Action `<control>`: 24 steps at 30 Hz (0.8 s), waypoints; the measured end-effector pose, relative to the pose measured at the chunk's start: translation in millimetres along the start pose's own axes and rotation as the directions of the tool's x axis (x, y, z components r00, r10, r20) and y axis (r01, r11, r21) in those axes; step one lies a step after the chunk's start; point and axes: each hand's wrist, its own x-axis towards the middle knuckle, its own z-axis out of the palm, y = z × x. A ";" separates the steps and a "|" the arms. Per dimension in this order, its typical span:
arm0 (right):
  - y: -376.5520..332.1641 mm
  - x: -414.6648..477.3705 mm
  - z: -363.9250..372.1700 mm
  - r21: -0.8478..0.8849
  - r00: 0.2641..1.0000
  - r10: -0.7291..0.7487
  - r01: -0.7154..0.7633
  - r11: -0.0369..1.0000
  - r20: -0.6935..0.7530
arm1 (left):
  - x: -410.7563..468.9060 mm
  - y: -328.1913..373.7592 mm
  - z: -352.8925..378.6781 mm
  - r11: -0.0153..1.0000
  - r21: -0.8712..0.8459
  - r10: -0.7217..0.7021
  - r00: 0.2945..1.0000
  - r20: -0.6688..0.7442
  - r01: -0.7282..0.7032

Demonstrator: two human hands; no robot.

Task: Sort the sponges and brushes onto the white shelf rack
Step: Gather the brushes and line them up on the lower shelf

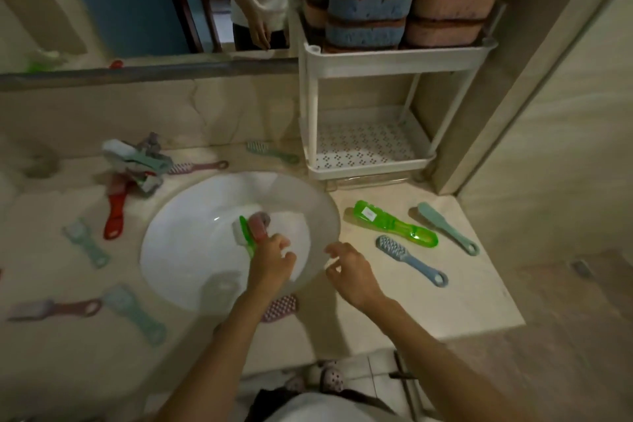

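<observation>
left grip (270,260) curling round green brush (245,233) and pink brush (258,226), handles hiding in fist | right grip (352,272) hanging loose, holding nothing | sponges (370,7) sitting atop white shelf rack (387,62) | beige desk (428,301) blurring leftward

Dim, greenish light; the white basin (191,250) and the counter (428,312) to its right are brightest, with 1 small glint inside it. The brushes (85,243) at the left edge are smeared, and straight lines bow toward the corners.

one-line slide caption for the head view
Left hand grips two brushes in the basin, right hand at its rim; sponges stacked on the rack's top shelf.
</observation>
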 end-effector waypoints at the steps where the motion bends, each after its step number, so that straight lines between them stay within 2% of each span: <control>1: 1.5 -3.1 10.5 -0.032 0.997 -0.002 0.004 0.999 0.071 | -3.0 -16.5 1.9 0.997 0.072 -0.027 0.999 0.035 0.024; 5: -3.3 -4.1 33.5 -0.103 0.986 0.020 -0.003 0.995 0.168 | -7.2 -67.8 -0.3 0.944 0.328 -0.099 0.973 0.206 0.027; 8: -7.7 -0.3 42.0 -0.133 0.978 0.025 0.002 0.991 0.207 | -5.7 -83.3 -1.7 0.860 0.508 -0.146 0.935 0.322 -0.041; 10: -9.1 1.0 46.2 -0.155 0.972 0.031 0.005 0.988 0.233 | -6.5 -86.5 1.7 0.824 0.558 -0.131 0.927 0.353 -0.096; 16: -3.9 2.5 43.8 -0.189 0.973 0.083 -0.042 0.981 0.215 | -3.6 -88.3 9.6 0.911 0.405 -0.029 0.965 0.261 -0.082; 19: 3.6 3.2 32.9 -0.219 0.981 0.186 -0.170 0.961 0.054 | -0.8 -81.1 7.3 0.924 0.371 -0.006 0.968 0.250 -0.090; 21: 12.1 2.7 21.2 -0.225 0.960 0.271 -0.279 0.934 -0.069 | 1.2 -75.5 6.1 0.946 0.316 -0.001 0.974 0.228 -0.073; 24: 29.6 0.2 5.5 -0.270 0.930 0.356 -0.368 0.890 -0.091 | 6.3 -66.1 5.9 0.976 0.212 0.005 0.978 0.207 -0.050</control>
